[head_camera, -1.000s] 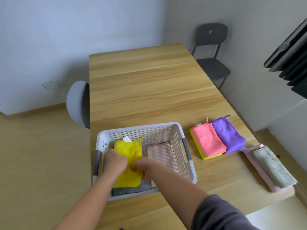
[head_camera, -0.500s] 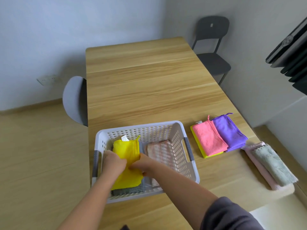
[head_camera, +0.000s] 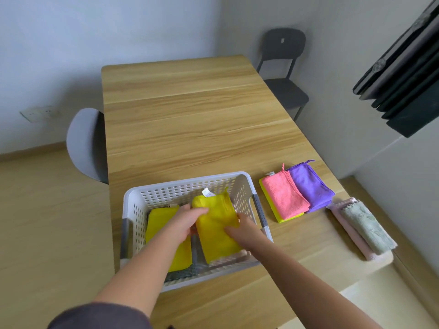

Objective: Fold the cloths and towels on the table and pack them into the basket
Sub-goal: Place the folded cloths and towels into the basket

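The packing looks roughly half done. Inside the basket [head_camera: 185, 180] a second yellow cloth [head_camera: 159, 222] lies flat on the left over a grey cloth [head_camera: 183, 273]. Both hands are lowering a folded yellow cloth [head_camera: 218, 236] into the right half. The left hand [head_camera: 187, 222] curls its fingers over the cloth's left edge and the right hand [head_camera: 242, 230] pinches its right side. Folding seems finished, as far as I can see. To the right on the table [head_camera: 190, 115] five folded pieces are not yet packed: a pink cloth [head_camera: 283, 198] on a yellow-green cloth [head_camera: 291, 217], a purple cloth [head_camera: 311, 186] just beside them, and a green towel [head_camera: 365, 229] on a pale pink towel [head_camera: 351, 236] near the table's edge
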`<state>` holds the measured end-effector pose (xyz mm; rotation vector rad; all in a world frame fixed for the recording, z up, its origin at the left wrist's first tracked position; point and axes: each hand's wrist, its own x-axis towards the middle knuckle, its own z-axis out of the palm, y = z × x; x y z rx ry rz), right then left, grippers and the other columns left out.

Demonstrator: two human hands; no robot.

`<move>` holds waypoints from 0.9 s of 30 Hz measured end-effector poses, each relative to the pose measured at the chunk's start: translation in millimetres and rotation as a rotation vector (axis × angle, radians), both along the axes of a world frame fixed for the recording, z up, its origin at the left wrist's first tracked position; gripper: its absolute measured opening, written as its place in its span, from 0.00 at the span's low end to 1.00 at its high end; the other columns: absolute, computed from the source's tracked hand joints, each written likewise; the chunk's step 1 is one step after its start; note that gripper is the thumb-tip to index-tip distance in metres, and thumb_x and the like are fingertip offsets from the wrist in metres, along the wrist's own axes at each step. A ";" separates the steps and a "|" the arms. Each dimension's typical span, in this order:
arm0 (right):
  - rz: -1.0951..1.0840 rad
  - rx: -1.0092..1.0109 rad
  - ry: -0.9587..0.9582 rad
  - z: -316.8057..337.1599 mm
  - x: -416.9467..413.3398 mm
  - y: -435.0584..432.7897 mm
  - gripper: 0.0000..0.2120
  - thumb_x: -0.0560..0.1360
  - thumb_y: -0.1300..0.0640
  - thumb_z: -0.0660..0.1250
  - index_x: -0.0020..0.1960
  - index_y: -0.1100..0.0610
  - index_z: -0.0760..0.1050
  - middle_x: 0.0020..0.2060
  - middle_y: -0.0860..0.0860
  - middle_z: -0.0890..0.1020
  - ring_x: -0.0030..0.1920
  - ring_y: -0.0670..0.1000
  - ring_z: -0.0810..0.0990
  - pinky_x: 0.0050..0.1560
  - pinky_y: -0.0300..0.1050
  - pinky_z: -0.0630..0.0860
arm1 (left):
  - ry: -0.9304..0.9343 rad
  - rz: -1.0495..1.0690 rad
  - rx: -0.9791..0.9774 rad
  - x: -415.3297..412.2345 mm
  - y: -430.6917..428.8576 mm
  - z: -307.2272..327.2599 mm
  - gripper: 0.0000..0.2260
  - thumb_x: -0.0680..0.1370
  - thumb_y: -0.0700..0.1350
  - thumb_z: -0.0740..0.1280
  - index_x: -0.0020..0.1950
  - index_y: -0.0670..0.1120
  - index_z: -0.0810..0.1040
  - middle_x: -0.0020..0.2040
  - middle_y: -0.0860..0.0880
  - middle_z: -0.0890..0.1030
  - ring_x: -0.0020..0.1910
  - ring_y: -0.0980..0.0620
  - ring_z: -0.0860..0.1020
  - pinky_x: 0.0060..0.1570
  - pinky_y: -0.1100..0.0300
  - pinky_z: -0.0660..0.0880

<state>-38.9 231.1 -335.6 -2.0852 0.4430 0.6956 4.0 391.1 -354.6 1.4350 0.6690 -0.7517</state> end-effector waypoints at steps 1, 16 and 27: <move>0.090 -0.147 0.005 0.0 -0.5 3.0 0.26 0.77 0.60 0.60 0.73 0.60 0.58 0.62 0.58 0.74 0.60 0.57 0.74 0.57 0.48 0.71 | 0.002 -0.025 0.068 3.3 -6.0 -11.5 0.13 0.71 0.40 0.71 0.55 0.40 0.79 0.49 0.39 0.82 0.47 0.41 0.81 0.52 0.45 0.78; 0.685 -0.982 0.144 -17.5 22.4 31.0 0.41 0.75 0.71 0.57 0.75 0.61 0.30 0.53 0.62 0.81 0.39 0.59 0.79 0.26 0.47 0.67 | -0.095 -0.407 0.604 23.9 -47.6 -34.8 0.30 0.78 0.48 0.66 0.73 0.36 0.58 0.70 0.40 0.69 0.67 0.42 0.71 0.58 0.56 0.69; 1.052 -0.700 -0.051 -39.2 20.5 26.5 0.38 0.76 0.68 0.60 0.77 0.62 0.39 0.76 0.60 0.40 0.75 0.64 0.41 0.73 0.56 0.55 | -1.150 -1.487 1.178 -23.4 44.3 -18.7 0.11 0.59 0.39 0.75 0.39 0.47 0.79 0.37 0.49 0.78 0.40 0.48 0.79 0.55 0.47 0.76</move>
